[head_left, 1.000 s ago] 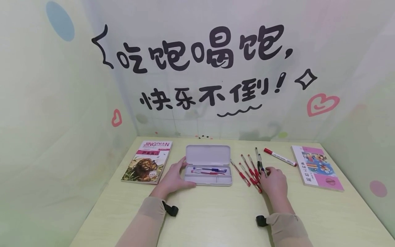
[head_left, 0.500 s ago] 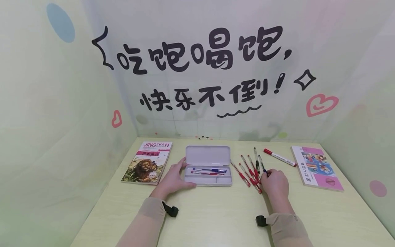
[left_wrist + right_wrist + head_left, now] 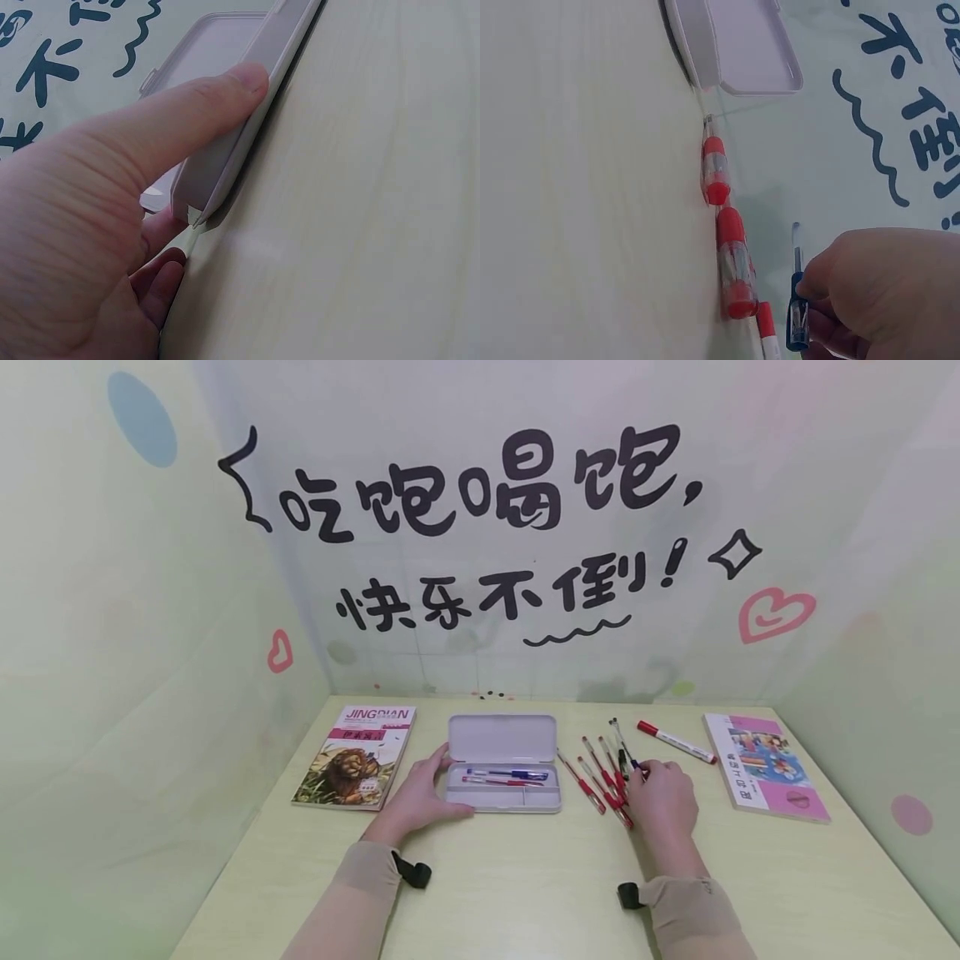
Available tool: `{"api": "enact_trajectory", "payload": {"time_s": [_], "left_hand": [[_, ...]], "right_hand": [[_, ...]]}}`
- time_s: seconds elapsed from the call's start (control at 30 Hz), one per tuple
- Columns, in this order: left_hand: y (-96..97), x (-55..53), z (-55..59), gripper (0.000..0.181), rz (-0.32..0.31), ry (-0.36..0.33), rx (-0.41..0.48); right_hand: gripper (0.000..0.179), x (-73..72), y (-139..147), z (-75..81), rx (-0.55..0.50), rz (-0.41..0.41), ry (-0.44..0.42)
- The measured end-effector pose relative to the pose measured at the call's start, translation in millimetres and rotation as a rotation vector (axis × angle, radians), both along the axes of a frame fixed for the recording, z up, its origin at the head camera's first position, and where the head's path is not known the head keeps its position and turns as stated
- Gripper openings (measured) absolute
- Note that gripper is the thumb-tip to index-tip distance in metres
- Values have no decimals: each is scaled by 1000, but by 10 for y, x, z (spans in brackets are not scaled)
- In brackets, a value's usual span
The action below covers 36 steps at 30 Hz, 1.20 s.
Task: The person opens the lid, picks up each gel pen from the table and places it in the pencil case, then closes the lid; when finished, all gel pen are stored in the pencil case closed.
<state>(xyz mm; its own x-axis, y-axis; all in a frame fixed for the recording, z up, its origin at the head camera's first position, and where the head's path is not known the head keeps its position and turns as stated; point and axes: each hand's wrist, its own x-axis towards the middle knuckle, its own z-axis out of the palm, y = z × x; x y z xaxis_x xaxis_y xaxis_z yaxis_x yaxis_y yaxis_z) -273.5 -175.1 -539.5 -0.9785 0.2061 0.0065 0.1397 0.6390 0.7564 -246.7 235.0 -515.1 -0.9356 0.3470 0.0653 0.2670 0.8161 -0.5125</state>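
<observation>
On a pale wood-grain table (image 3: pixel 510 885), an open pale lilac pencil case (image 3: pixel 502 739) lies left of the scattered pens, its lid raised at the far side. The left hand (image 3: pixel 422 797) grips the case's left end, the thumb on the near edge and the fingers round the left side, so the grip is about as wide as the case. In the far long compartment, a blue pen (image 3: pixel 529 774) and a slim red pen (image 3: pixel 498 782) lie side by side, pointing left to right. The right hand (image 3: pixel 663 797) pinches a slim clear pen with a dark blue section (image 3: pixel 798 322) in a narrow grip between thumb and fingers, its thin end pointing away to the far side. Just left of that hand, several clear pens with red sections (image 3: pixel 592 795) lie fanned on the table, with a clear pen with a black section (image 3: pixel 622 762) at their right. Farther right and far of the hand is a white marker with red ends (image 3: pixel 677 742). A lion-covered book (image 3: pixel 356 758) lies left of the left hand, and a pink-and-white book (image 3: pixel 765 767) lies at the far right.
</observation>
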Motion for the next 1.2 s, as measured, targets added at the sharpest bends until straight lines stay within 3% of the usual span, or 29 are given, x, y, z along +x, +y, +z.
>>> {"api": "enact_trajectory", "payload": {"time_s": [0.63, 0.97, 1.2], "left_hand": [[3, 17, 17, 142, 1, 6, 10], [-4, 6, -26, 144, 4, -7, 4], [5, 6, -10, 144, 12, -7, 7]], "right_hand": [[27, 25, -777, 103, 115, 188, 244], [23, -30, -1185, 98, 191, 330, 233], [17, -99, -1312, 51, 251, 392, 252]]}}
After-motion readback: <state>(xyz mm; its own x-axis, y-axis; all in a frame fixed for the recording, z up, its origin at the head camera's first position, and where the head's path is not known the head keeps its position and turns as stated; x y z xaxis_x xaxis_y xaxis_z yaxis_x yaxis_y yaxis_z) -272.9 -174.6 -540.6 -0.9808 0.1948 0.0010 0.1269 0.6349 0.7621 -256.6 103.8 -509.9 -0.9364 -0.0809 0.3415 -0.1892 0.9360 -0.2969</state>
